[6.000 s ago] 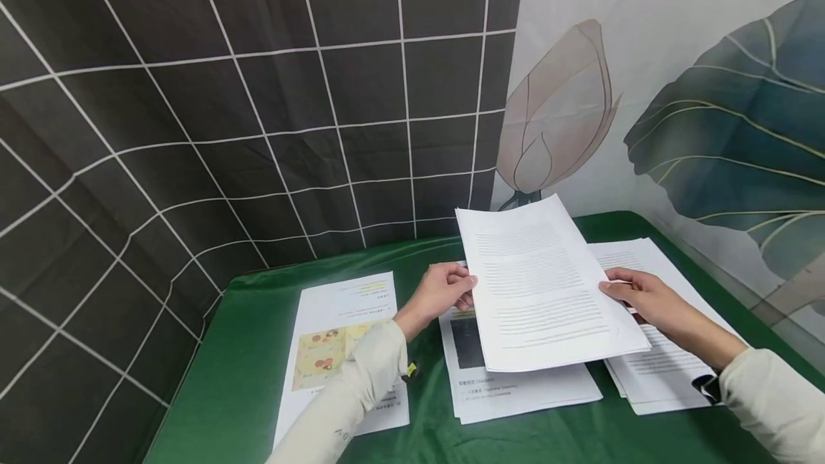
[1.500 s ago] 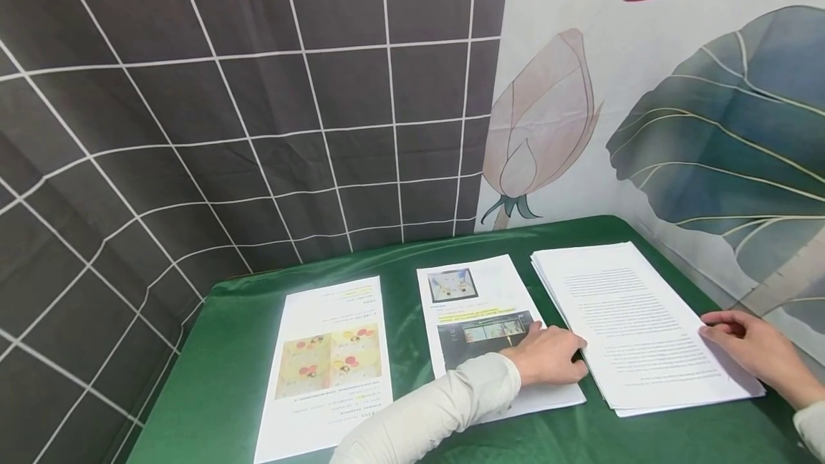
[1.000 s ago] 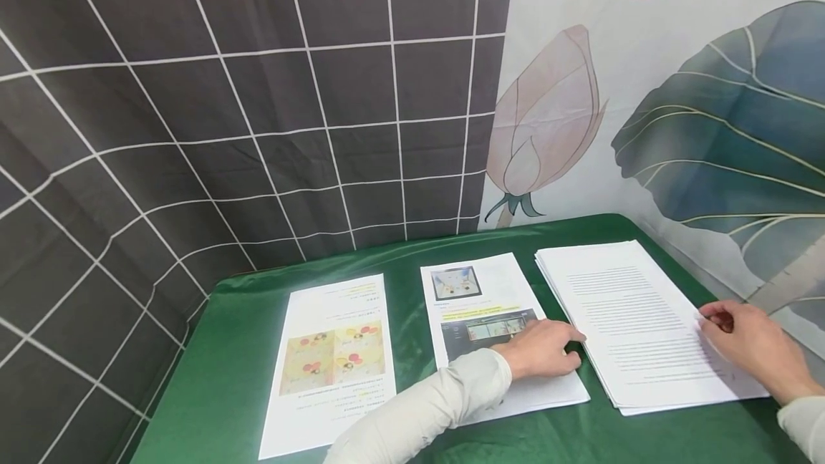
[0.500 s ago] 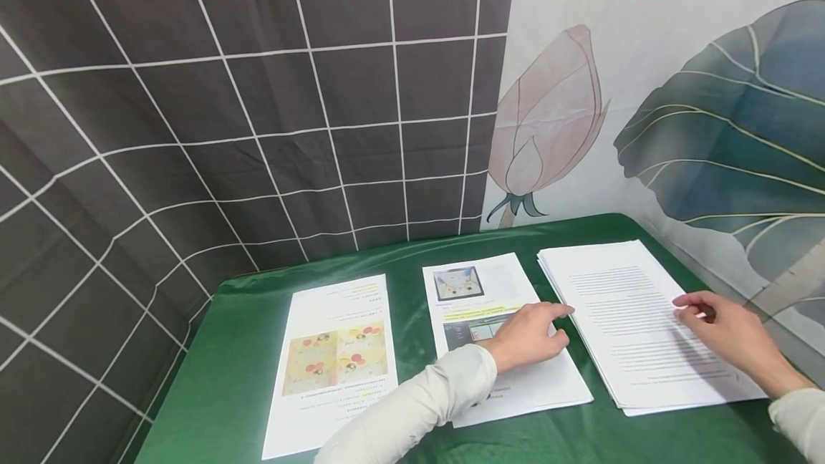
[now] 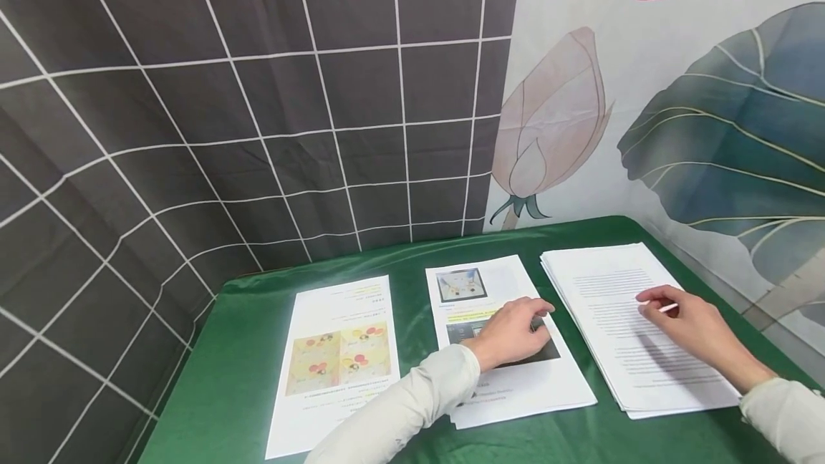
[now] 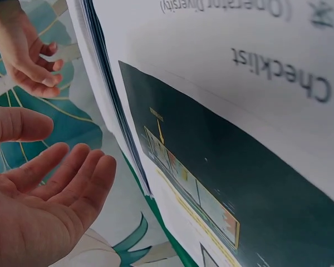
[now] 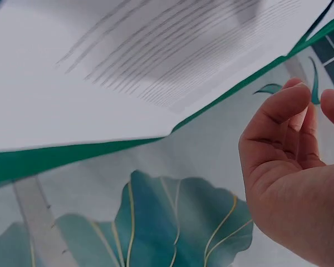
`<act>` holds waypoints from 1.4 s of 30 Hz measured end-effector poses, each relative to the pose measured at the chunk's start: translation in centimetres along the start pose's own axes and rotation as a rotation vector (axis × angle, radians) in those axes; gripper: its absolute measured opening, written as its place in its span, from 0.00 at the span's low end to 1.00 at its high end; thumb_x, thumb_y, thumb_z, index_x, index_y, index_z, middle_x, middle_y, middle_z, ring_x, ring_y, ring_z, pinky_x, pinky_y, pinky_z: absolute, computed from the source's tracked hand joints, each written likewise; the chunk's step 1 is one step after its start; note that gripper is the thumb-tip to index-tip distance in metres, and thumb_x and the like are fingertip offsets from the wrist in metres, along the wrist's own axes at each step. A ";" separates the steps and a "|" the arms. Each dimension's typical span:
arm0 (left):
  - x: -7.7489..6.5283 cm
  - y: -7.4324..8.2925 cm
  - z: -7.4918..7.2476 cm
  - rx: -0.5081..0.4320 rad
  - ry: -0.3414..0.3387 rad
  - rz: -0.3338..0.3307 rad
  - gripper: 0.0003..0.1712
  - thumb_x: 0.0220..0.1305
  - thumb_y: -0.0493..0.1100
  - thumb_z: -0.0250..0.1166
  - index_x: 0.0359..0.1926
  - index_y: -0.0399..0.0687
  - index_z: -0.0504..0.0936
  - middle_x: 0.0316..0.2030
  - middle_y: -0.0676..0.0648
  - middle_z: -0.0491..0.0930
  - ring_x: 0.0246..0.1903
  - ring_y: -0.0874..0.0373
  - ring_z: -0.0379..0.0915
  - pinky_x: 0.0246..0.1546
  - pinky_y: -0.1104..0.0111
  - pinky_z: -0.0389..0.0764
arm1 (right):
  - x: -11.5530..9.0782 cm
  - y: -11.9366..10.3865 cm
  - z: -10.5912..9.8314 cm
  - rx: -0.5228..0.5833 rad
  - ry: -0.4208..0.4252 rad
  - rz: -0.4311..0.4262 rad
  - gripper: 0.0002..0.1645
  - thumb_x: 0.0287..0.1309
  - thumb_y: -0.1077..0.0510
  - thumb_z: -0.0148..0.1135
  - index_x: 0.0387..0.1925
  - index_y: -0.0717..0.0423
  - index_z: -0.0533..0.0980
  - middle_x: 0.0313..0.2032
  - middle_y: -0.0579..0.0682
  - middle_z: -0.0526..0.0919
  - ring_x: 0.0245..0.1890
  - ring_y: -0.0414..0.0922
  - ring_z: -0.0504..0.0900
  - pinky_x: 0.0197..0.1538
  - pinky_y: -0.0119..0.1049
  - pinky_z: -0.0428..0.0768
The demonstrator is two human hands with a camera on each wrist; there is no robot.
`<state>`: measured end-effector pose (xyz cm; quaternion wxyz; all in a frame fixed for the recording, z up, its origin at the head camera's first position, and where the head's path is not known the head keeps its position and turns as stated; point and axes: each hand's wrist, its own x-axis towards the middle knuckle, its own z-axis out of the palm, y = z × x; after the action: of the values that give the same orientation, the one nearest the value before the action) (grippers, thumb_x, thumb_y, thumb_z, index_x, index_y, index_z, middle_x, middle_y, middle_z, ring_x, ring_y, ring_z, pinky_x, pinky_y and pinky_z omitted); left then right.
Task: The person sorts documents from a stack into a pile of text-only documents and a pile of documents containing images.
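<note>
My left hand [image 5: 512,331] hovers over the middle stack of printed sheets [image 5: 509,396], its fingers loosely bent and nothing in them. In the left wrist view that stack shows a dark picture [image 6: 222,144] under the printed word "Checklist". Over the right stack of text pages [image 5: 619,328] is my right hand [image 5: 690,324], fingers relaxed and holding nothing; its shadow falls on the top page. The right wrist view shows the same hand [image 7: 289,150] with thumb and fingertips apart, beside the lined text page [image 7: 128,83].
A third printed sheet [image 5: 338,364] with a yellow picture lies on the left of the green tablecloth [image 5: 219,378]. Behind the table hang a dark grid-patterned cloth [image 5: 290,92] and a white cloth with a painted lotus bud [image 5: 554,113] and leaf.
Pages held up between both hands earlier now lie on the right stack. After touching that stack's sides, both hands have let go; each has drawn back leftward.
</note>
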<state>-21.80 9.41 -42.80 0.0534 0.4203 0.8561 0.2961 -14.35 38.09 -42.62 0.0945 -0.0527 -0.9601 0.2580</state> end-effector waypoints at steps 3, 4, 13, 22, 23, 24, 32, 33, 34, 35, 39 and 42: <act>-0.5 -0.4 -0.3 -0.043 0.018 -0.038 0.22 0.62 0.42 0.57 0.58 0.50 0.75 0.49 0.54 0.79 0.49 0.68 0.74 0.48 0.79 0.71 | 0.3 -0.7 0.8 0.024 0.005 -0.025 0.16 0.60 0.53 0.62 0.44 0.60 0.77 0.35 0.54 0.80 0.32 0.46 0.74 0.28 0.31 0.73; -0.7 -0.5 -0.5 -0.057 0.022 -0.050 0.22 0.62 0.42 0.57 0.58 0.50 0.75 0.48 0.54 0.79 0.48 0.68 0.74 0.48 0.79 0.71 | 0.4 -0.8 1.0 0.037 0.008 -0.038 0.15 0.59 0.54 0.62 0.43 0.60 0.77 0.35 0.54 0.80 0.32 0.45 0.74 0.28 0.31 0.73; -2.1 -1.9 -1.5 -0.108 0.032 -0.109 0.21 0.62 0.42 0.57 0.57 0.50 0.75 0.47 0.53 0.79 0.46 0.66 0.74 0.48 0.77 0.72 | 1.1 -3.0 2.5 0.083 0.005 -0.092 0.13 0.58 0.56 0.63 0.43 0.60 0.77 0.33 0.51 0.79 0.30 0.43 0.71 0.29 0.28 0.72; -2.9 -3.1 -2.2 -0.138 0.052 -0.107 0.20 0.60 0.39 0.57 0.54 0.46 0.77 0.43 0.52 0.80 0.40 0.71 0.73 0.45 0.79 0.72 | 1.5 -5.1 3.6 0.117 -0.052 -0.122 0.11 0.59 0.58 0.62 0.42 0.59 0.78 0.30 0.48 0.78 0.28 0.40 0.71 0.30 0.29 0.72; -3.0 -3.2 -2.3 -0.140 0.056 -0.103 0.20 0.60 0.39 0.57 0.54 0.45 0.77 0.42 0.51 0.81 0.40 0.71 0.73 0.44 0.79 0.72 | 1.5 -5.4 3.8 0.124 -0.057 -0.124 0.11 0.58 0.58 0.62 0.42 0.59 0.78 0.30 0.47 0.78 0.28 0.40 0.71 0.30 0.30 0.72; -3.1 -3.4 -2.3 -0.141 0.058 -0.100 0.19 0.60 0.38 0.57 0.53 0.45 0.77 0.42 0.51 0.81 0.39 0.71 0.73 0.44 0.79 0.72 | 1.6 -5.6 3.9 0.130 -0.060 -0.127 0.11 0.58 0.58 0.62 0.42 0.59 0.78 0.30 0.47 0.78 0.28 0.40 0.71 0.30 0.30 0.72; -3.8 -4.0 -2.9 -0.127 0.080 -0.114 0.18 0.59 0.38 0.57 0.52 0.44 0.78 0.39 0.54 0.80 0.36 0.72 0.72 0.42 0.80 0.72 | 2.5 -7.6 4.9 0.155 -0.066 -0.137 0.10 0.60 0.58 0.61 0.42 0.58 0.78 0.31 0.47 0.78 0.29 0.41 0.71 0.30 0.30 0.71; -3.9 -4.1 -2.9 -0.124 0.082 -0.115 0.18 0.59 0.39 0.57 0.51 0.44 0.78 0.38 0.54 0.80 0.36 0.72 0.72 0.42 0.80 0.72 | 2.6 -7.9 4.9 0.158 -0.064 -0.143 0.10 0.60 0.57 0.61 0.42 0.58 0.78 0.31 0.47 0.79 0.29 0.41 0.71 0.29 0.30 0.72; -3.9 -4.1 -3.0 -0.124 0.085 -0.116 0.18 0.59 0.38 0.57 0.51 0.44 0.78 0.38 0.54 0.80 0.36 0.72 0.71 0.42 0.80 0.72 | 2.7 -8.2 4.9 0.164 -0.064 -0.148 0.11 0.60 0.57 0.61 0.42 0.58 0.78 0.31 0.47 0.79 0.29 0.42 0.72 0.29 0.30 0.72; -4.0 -4.2 -3.0 -0.123 0.088 -0.115 0.18 0.59 0.38 0.57 0.51 0.44 0.78 0.38 0.54 0.80 0.35 0.72 0.71 0.42 0.80 0.72 | 2.9 -8.4 4.9 0.172 -0.066 -0.153 0.11 0.60 0.57 0.61 0.42 0.58 0.78 0.31 0.47 0.79 0.29 0.42 0.72 0.28 0.30 0.72; -4.2 -4.6 -3.3 -0.130 0.106 -0.107 0.18 0.58 0.37 0.57 0.50 0.42 0.79 0.37 0.52 0.80 0.34 0.72 0.71 0.41 0.80 0.72 | 3.4 -9.4 5.2 0.193 -0.075 -0.181 0.10 0.60 0.58 0.61 0.42 0.59 0.77 0.31 0.48 0.79 0.29 0.43 0.72 0.28 0.31 0.73; -4.3 -4.8 -3.6 -0.142 0.119 -0.106 0.17 0.57 0.36 0.57 0.49 0.41 0.79 0.37 0.51 0.81 0.34 0.72 0.72 0.42 0.79 0.73 | 3.8 -10.1 5.5 0.194 -0.082 -0.195 0.09 0.59 0.59 0.61 0.41 0.59 0.77 0.31 0.47 0.78 0.30 0.43 0.72 0.29 0.31 0.73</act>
<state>-23.58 2.22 -43.20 0.0478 0.3513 0.8556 0.3771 -19.74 27.32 -41.56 0.0843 0.0608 -0.9342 0.3413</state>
